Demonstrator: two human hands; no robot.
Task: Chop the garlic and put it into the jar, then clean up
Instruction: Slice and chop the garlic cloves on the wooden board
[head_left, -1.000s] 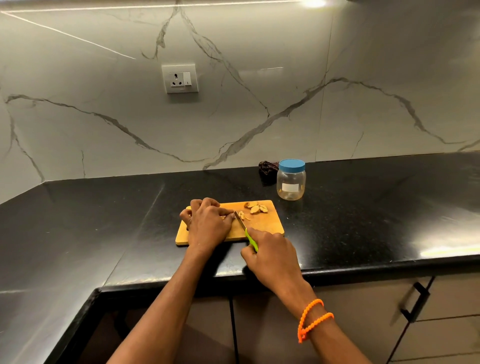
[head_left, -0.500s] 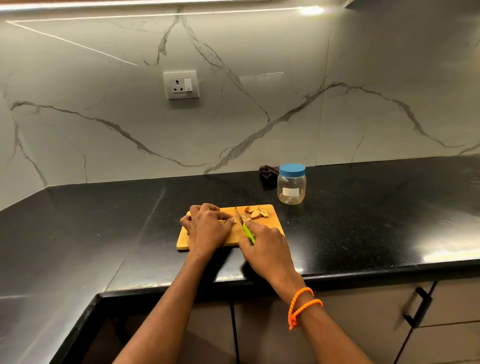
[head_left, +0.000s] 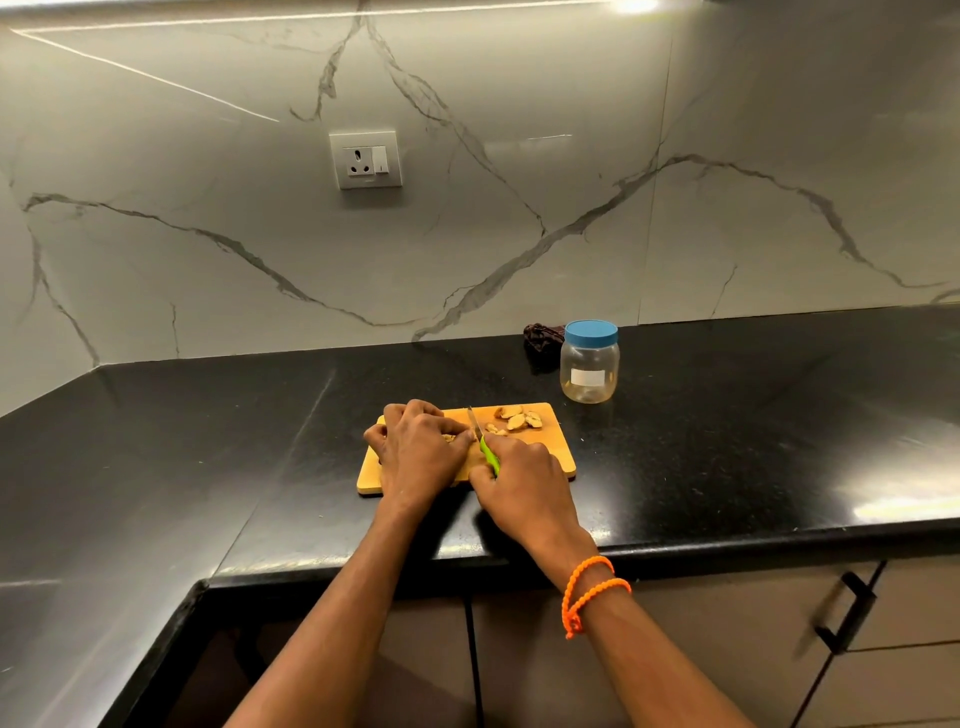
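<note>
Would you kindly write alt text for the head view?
A right hand grips a green-handled knife beside the left hand, which holds garlic on a wooden board; a lidded jar stands behind.

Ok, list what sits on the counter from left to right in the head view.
left hand → knife → right hand → garlic pile → dark cloth → jar. All the first four are over the board.

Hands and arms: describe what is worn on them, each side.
Both forearms are bare, no sleeves in view. The right wrist carries an orange beaded band, looped into two strands with a knotted end. The left hand and right hand show no gloves or rings.
</note>
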